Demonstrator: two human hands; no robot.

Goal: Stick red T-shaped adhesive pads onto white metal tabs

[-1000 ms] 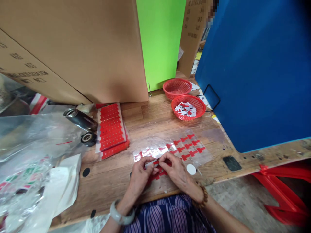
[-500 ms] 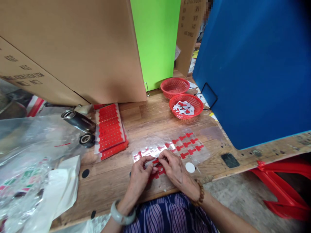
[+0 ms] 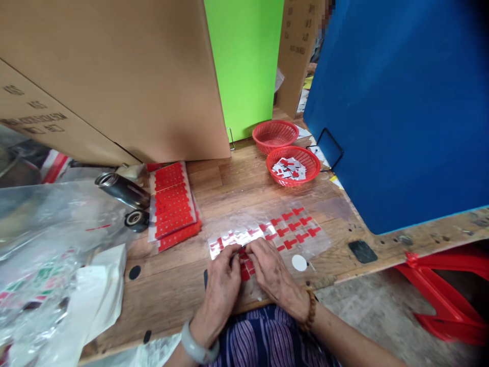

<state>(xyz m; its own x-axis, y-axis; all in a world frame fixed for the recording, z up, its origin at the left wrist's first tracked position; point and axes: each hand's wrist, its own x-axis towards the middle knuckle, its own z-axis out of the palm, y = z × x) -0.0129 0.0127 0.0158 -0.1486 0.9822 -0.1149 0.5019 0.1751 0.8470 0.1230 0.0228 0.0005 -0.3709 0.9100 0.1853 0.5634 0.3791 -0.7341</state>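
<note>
A clear plastic sheet (image 3: 324, 243) with rows of red T-shaped stickers (image 3: 294, 226) lies on the wooden table in front of me. Over its near part, my left hand (image 3: 223, 278) and my right hand (image 3: 269, 267) have their fingertips close together. The fingers of both hands are curled in a pinch. Whatever they hold is small and hidden behind the fingers. Beneath and between the hands, more red stickers (image 3: 246, 270) show. A white round disc (image 3: 299, 263) sits by the sheet's near right edge, beside my right hand.
Two red plastic baskets stand at the back; the nearer basket (image 3: 293, 152) holds white and red pieces. Stacked red sticker sheets (image 3: 171, 196) lie at left, beside a dark flask (image 3: 122, 189) and its cap (image 3: 136, 220). Plastic bags (image 3: 38, 285) cover the far left. A blue panel (image 3: 401, 117) stands at right.
My left hand has shifted a little forward and rotated, its thumb and fingers now nearer the sheet's middle. My right fingers have moved slightly left and curled more. The other things lie as before.
</note>
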